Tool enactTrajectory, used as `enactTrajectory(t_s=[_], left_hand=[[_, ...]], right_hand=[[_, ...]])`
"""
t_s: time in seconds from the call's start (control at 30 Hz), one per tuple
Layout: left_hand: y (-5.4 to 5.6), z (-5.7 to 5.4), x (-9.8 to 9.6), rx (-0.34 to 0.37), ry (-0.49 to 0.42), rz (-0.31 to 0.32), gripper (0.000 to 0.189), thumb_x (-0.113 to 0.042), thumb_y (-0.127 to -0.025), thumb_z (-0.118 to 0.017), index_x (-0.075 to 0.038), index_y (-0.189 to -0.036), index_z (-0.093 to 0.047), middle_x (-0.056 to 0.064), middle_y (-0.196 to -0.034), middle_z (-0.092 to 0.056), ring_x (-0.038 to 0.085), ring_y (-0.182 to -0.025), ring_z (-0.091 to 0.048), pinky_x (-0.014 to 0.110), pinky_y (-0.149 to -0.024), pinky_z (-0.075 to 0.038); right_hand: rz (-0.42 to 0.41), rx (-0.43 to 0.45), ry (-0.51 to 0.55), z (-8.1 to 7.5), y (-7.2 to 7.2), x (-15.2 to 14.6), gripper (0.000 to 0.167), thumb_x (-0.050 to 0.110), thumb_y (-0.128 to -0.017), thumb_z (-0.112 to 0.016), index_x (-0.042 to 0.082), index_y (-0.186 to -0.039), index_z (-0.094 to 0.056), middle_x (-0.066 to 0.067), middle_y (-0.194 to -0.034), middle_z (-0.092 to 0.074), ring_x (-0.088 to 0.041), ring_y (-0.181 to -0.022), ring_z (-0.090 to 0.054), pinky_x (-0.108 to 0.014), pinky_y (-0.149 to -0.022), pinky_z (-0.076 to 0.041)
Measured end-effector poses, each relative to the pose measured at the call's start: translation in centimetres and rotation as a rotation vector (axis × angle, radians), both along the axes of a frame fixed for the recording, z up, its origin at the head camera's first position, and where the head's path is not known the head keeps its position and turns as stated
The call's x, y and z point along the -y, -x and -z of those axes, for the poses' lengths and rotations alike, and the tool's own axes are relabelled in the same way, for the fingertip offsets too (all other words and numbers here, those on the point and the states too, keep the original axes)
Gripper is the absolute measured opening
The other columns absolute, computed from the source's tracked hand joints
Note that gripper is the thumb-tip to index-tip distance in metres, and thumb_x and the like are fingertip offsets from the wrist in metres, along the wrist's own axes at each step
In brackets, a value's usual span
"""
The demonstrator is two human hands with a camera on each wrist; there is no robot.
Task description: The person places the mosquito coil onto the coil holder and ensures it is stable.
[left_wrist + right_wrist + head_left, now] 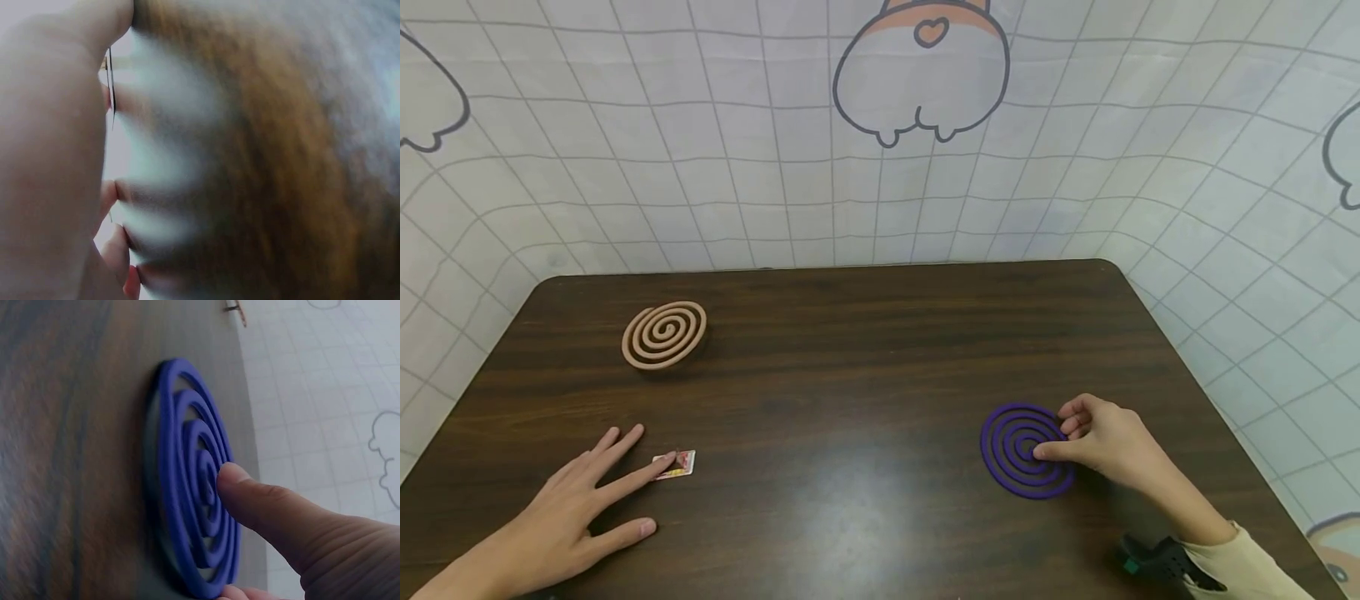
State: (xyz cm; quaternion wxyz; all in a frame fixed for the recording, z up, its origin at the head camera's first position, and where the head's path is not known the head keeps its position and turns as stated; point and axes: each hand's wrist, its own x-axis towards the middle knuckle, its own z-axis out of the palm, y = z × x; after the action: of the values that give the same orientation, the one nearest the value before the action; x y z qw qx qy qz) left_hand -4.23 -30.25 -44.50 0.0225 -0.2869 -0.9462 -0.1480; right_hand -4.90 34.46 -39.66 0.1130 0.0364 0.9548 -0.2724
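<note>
One purple spiral (1021, 452), near right, is pinched in the right hand (1108, 442), thumb by its centre, fingers at its edge. Likely light and brittle, it seems safest gripped across several rings. Near left, the spread left hand (576, 504) touches a card (685, 463); far left sits a tan spiral (664, 335).

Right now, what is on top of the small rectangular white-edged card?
A fingertip of the left hand lies over part of the card, with reddish print showing alongside. Whatever print sits beneath that fingertip is covered and cannot be seen.
</note>
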Motion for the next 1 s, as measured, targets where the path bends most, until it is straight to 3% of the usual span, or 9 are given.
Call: enactTrajectory(t_s=[0.1,0.17,0.3,0.5,0.63,0.7,0.83,1.0], left_hand=[[0.0,0.1,0.0,0.001,-0.006,0.004,0.081,-0.037,-0.086,-0.083,-0.036,-0.157,-0.045,0.007,-0.175,-0.021,0.016,-0.165,0.003,0.076,-0.119,-0.015],[-0.1,0.3,0.0,0.002,-0.005,0.003,0.081,-0.037,-0.086,-0.083,-0.036,-0.157,-0.044,0.007,-0.175,-0.020,0.016,-0.165,0.004,0.068,-0.128,-0.003],[-0.2,0.4,0.1,0.005,-0.003,0.000,0.081,-0.036,-0.086,-0.082,-0.036,-0.158,-0.044,0.007,-0.175,-0.020,0.015,-0.165,0.005,0.063,-0.131,0.004],[-0.2,0.3,0.0,0.016,-0.011,-0.007,0.081,-0.036,-0.086,-0.083,-0.036,-0.157,-0.045,0.008,-0.175,-0.020,0.018,-0.165,0.003,0.077,-0.120,-0.013],[-0.2,0.3,0.0,0.024,-0.009,-0.006,0.081,-0.036,-0.087,-0.082,-0.036,-0.158,-0.043,0.009,-0.175,-0.020,0.019,-0.165,0.004,0.071,-0.126,-0.003],[-0.3,0.3,0.0,0.023,-0.007,-0.002,0.081,-0.035,-0.087,-0.082,-0.035,-0.158,-0.043,0.010,-0.175,-0.019,0.019,-0.165,0.005,0.058,-0.131,0.010],[-0.3,0.3,0.0,0.015,-0.005,0.001,0.081,-0.035,-0.087,-0.082,-0.035,-0.158,-0.043,0.010,-0.175,-0.020,0.017,-0.165,0.005,0.052,-0.131,0.013],[-0.3,0.2,0.0,0.026,-0.005,-0.005,0.081,-0.036,-0.087,-0.082,-0.035,-0.158,-0.042,0.009,-0.175,-0.018,0.017,-0.165,0.006,0.057,-0.130,0.012]], right_hand=[[0.007,-0.014,-0.016,0.3,0.0,0.4,0.077,0.058,-0.072,-0.090,0.003,-0.119,-0.064,-0.005,-0.104,-0.072,-0.014,-0.092,-0.068,-0.029,-0.076,-0.053],[0.004,-0.028,-0.023,0.4,0.0,0.6,0.079,0.056,-0.071,-0.091,0.002,-0.120,-0.062,-0.005,-0.103,-0.071,-0.015,-0.092,-0.067,-0.029,-0.076,-0.052],[-0.011,-0.046,-0.029,0.7,0.0,1.0,0.081,0.054,-0.070,-0.092,0.000,-0.121,-0.060,-0.005,-0.102,-0.068,-0.016,-0.092,-0.063,-0.029,-0.075,-0.050],[-0.018,-0.045,-0.020,0.8,-0.1,1.2,0.081,0.050,-0.070,-0.094,0.000,-0.121,-0.056,-0.006,-0.103,-0.066,-0.017,-0.091,-0.062,-0.030,-0.074,-0.049],[-0.014,-0.050,-0.009,0.8,0.0,1.3,0.084,0.048,-0.069,-0.095,0.000,-0.123,-0.053,-0.007,-0.104,-0.064,-0.017,-0.090,-0.061,-0.030,-0.073,-0.048],[-0.008,-0.055,-0.011,0.8,0.0,1.3,0.085,0.047,-0.069,-0.095,0.000,-0.124,-0.052,-0.007,-0.104,-0.063,-0.017,-0.090,-0.060,-0.030,-0.073,-0.047],[-0.011,-0.062,-0.003,0.7,0.1,1.3,0.086,0.044,-0.068,-0.096,-0.002,-0.125,-0.051,-0.011,-0.107,-0.062,-0.018,-0.090,-0.060,-0.031,-0.073,-0.048],[-0.019,-0.056,0.020,0.8,0.1,1.1,0.087,0.044,-0.069,-0.096,-0.002,-0.128,-0.051,-0.018,-0.116,-0.066,-0.023,-0.094,-0.064,-0.032,-0.075,-0.050]])
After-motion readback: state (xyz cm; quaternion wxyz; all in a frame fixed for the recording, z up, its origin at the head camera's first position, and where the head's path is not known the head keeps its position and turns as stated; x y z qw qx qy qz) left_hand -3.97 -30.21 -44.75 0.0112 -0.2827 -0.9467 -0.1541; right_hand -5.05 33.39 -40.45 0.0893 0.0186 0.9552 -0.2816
